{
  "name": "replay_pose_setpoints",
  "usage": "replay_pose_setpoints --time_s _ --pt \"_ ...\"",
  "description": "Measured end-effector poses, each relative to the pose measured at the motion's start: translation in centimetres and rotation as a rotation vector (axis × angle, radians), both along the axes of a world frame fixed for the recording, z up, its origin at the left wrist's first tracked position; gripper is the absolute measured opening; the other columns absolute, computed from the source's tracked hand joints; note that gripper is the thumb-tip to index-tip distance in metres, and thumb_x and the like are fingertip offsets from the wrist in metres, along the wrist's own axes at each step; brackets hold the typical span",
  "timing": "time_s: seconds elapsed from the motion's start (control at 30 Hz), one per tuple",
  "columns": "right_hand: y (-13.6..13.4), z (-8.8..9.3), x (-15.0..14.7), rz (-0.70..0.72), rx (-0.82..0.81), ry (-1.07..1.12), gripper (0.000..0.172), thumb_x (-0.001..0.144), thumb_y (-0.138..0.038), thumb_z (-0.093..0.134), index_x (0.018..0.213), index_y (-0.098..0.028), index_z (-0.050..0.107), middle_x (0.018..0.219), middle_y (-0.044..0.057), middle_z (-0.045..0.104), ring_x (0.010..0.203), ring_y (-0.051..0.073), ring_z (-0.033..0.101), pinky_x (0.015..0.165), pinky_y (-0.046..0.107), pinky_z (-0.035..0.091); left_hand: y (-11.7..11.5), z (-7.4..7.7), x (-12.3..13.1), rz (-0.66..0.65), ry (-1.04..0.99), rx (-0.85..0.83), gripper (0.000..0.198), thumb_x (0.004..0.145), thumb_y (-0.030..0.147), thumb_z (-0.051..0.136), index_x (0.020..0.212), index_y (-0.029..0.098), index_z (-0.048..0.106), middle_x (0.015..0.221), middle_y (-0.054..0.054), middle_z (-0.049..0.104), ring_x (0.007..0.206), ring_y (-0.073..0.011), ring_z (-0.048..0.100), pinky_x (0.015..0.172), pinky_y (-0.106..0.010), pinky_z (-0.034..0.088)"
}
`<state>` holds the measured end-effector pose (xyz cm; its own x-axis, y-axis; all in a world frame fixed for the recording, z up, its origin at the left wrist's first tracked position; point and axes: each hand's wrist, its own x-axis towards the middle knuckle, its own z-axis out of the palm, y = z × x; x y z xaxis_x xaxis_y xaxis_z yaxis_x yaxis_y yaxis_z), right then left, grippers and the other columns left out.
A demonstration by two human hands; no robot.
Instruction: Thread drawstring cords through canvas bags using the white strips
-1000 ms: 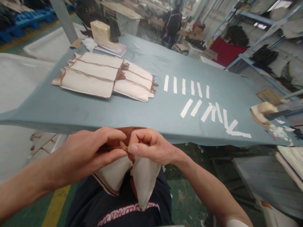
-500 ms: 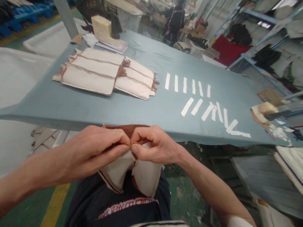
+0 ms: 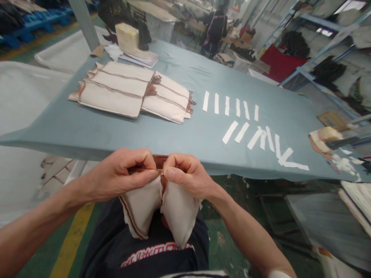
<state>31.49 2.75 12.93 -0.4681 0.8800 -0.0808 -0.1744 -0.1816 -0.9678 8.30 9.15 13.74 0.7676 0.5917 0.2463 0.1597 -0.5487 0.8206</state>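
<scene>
Between my two hands hangs a cream fabric piece point(image 3: 142, 210) with brown trim, over my lap against the table's front edge. My left hand point(image 3: 127, 172) pinches its brown upper edge between thumb and curled fingers. Close beside it, my right hand point(image 3: 187, 173) is closed on the same edge, the thumb pressed on top near a brown seam. Below the hands the fabric falls in two puffed halves. Stacked cream fabric pieces point(image 3: 113, 98) with brown seams lie flat on the table beyond my left hand.
The blue-grey covered table point(image 3: 185, 143) spans the view. White strips point(image 3: 231, 132) lie in rows on its right half. A yellowish block point(image 3: 127, 36) stands on papers at the back left. Blue metal shelves point(image 3: 321, 21) rise at the right, and a person point(image 3: 215, 29) is in the background.
Both hands have shifted slightly on the fabric's edge. My right thumb now lies on top of the seam, and more of the brown seam shows below it.
</scene>
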Motion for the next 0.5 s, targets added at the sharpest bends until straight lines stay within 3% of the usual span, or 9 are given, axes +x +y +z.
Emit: replay_pose_setpoints --time_s 0.13,0.23,0.33,0.5 --pt "0.6 1.1 1.1 0.0 0.116 -0.077 0.069 0.098 -0.087 0.076 0.08 -0.022 0.063 0.074 -0.001 0.06 0.067 0.015 0.049 0.059 0.027 0.043 -0.1 1.0 0.1 -0.022 0.017 0.051 0.029 0.106 0.027 0.062 0.078 0.022 0.062 0.062 0.007 0.058 0.054 -0.0102 0.048 0.055 -0.024 0.035" --pt "1.0 1.6 1.0 0.038 0.102 -0.126 0.071 0.094 -0.087 0.081 0.074 -0.023 0.059 0.07 -0.003 0.057 0.062 0.012 0.042 0.057 0.027 0.038 -0.2 0.7 0.1 -0.016 -0.018 0.097 0.026 0.107 0.027 0.063 0.082 0.023 0.066 0.064 0.007 0.061 0.054 -0.0105 0.05 0.056 -0.024 0.036" --pt "1.4 2.0 1.0 0.116 0.071 -0.193 0.061 0.093 -0.072 0.09 0.076 -0.023 0.058 0.067 -0.006 0.053 0.058 0.009 0.035 0.055 0.025 0.033 -0.2 0.3 -0.2 -0.023 -0.016 0.123 0.027 0.109 0.03 0.063 0.083 0.023 0.066 0.064 0.007 0.061 0.056 -0.0111 0.052 0.058 -0.024 0.038" --pt "1.2 3.0 1.4 0.147 0.314 -0.25 0.044 0.102 -0.049 0.088 0.079 -0.022 0.062 0.064 -0.009 0.047 0.058 0.009 0.036 0.054 0.024 0.031 -0.1 1.5 -0.5 -0.088 0.007 0.012 0.028 0.111 0.028 0.063 0.084 0.022 0.066 0.066 0.008 0.058 0.057 -0.0102 0.05 0.057 -0.022 0.036"
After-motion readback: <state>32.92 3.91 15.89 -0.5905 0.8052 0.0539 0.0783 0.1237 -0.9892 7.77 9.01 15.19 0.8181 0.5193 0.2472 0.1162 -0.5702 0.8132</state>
